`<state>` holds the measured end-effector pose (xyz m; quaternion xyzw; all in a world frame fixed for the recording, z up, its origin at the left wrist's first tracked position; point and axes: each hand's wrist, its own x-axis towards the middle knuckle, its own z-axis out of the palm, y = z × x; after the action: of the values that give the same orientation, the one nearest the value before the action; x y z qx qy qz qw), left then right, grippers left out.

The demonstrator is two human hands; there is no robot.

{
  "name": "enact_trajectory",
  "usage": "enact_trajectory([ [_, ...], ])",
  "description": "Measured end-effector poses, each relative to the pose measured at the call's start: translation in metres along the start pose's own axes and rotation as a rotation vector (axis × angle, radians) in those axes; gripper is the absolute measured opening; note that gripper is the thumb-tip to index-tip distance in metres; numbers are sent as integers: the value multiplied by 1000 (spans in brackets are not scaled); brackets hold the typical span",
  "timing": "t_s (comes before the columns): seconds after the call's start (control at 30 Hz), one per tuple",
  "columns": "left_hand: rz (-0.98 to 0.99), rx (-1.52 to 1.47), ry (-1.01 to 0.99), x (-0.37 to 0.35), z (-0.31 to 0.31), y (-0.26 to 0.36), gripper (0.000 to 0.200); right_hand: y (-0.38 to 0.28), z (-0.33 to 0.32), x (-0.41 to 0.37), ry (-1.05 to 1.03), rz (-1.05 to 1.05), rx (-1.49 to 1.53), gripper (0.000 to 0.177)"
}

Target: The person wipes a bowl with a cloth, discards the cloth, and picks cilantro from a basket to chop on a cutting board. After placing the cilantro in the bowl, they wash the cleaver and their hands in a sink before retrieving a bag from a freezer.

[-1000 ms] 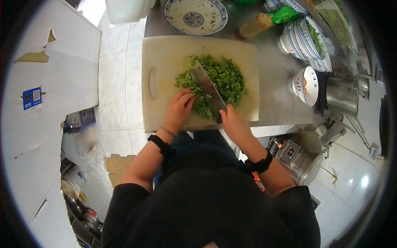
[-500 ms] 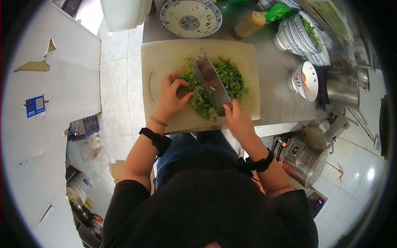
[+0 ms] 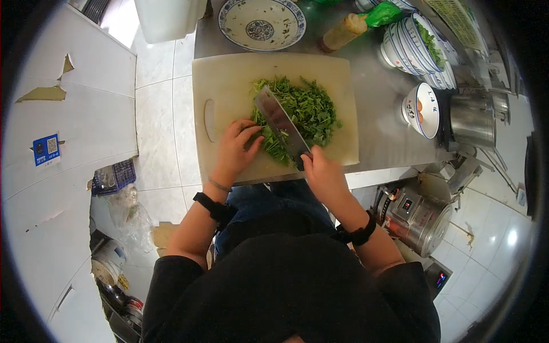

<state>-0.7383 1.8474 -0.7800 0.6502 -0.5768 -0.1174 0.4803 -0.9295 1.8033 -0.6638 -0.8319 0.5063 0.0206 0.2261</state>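
Observation:
A heap of chopped leafy green herbs [image 3: 311, 111], which look like cilantro, lies on the pale cutting board [image 3: 229, 74]. My right hand [image 3: 325, 176] is closed round the handle of a cleaver [image 3: 279, 121]. Its broad blade slants up and to the left across the left part of the heap, with bits of green stuck to it. At the heap's left edge is my left hand [image 3: 233, 147], its curved fingertips touching the greens and its thumb apart from the fingers. The lower edge of the blade is partly hidden from above.
Behind the board stands a blue-and-white bowl [image 3: 262, 26] with scraps inside. A squeeze bottle [image 3: 343, 33], stacked bowls [image 3: 409, 46] with greens, and a bowl holding eggs [image 3: 420, 111] are further right. A metal pot [image 3: 473, 120] stands at the right edge.
The cleaver has shifted left over the herbs, and my right hand has moved slightly left with it. My left hand has drawn down and back a little, its fingers lower on the heap's edge.

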Motion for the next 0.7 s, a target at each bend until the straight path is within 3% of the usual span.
enact_trajectory([
  [0.03,-61,-139,-4,-3,4,-3,15,-1,1,1,-3,-2,-2,24],
  [0.23,-47,-177,-6,-12,20,-13,13,-4,15,9,-77,58,-167,23],
  [0.5,-50,-137,-35,-16,20,-11,15,4,44,17,57,-11,-57,25],
  [0.67,-30,-173,-123,-21,12,-13,25,13,32,18,23,-5,49,24],
  [0.7,66,-168,-120,-20,11,-15,29,12,30,15,58,-23,47,24],
])
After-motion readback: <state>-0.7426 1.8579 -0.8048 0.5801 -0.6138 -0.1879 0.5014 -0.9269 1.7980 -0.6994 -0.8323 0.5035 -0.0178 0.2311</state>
